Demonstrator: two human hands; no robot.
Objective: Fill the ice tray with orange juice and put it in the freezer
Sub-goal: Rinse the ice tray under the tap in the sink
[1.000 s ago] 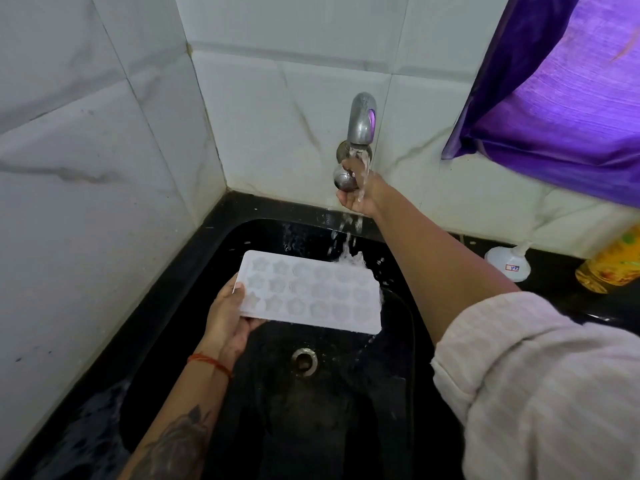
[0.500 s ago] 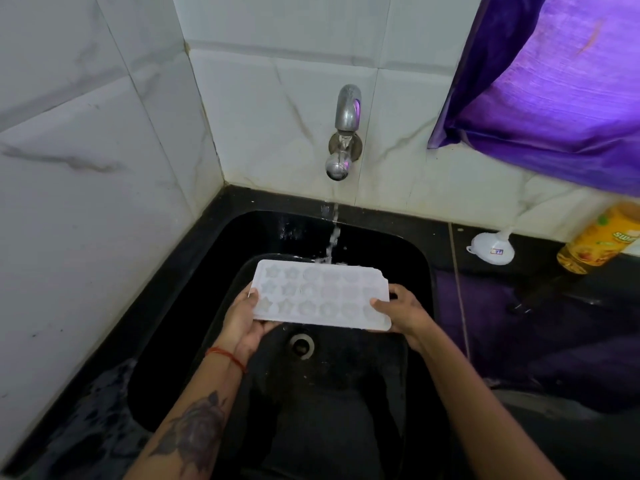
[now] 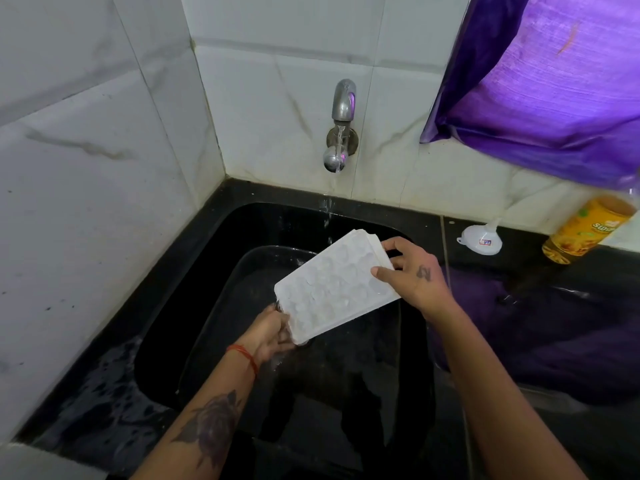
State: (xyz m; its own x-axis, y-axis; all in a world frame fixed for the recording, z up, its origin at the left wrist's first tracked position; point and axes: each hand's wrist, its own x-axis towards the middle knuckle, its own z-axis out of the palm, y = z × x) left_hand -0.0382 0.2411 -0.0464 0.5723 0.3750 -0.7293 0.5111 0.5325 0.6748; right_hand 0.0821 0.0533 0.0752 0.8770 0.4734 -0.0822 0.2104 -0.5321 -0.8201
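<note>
Both hands (left (image 3: pixel 273 332), right (image 3: pixel 414 278)) grip tilted ice tray (image 3: pixel 332 289).

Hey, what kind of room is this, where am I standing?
Most likely a home kitchen, at the sink. A wall tap drips into a black sink set in a dark counter against white tiles, and a white funnel and a yellow bottle stand on the counter by a purple curtain.

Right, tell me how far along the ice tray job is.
Early. The ice tray holds no juice; both hands, left hand and right hand, tilt it over the sink under the dribbling tap. Filling from the juice bottle and freezing remain.
</note>
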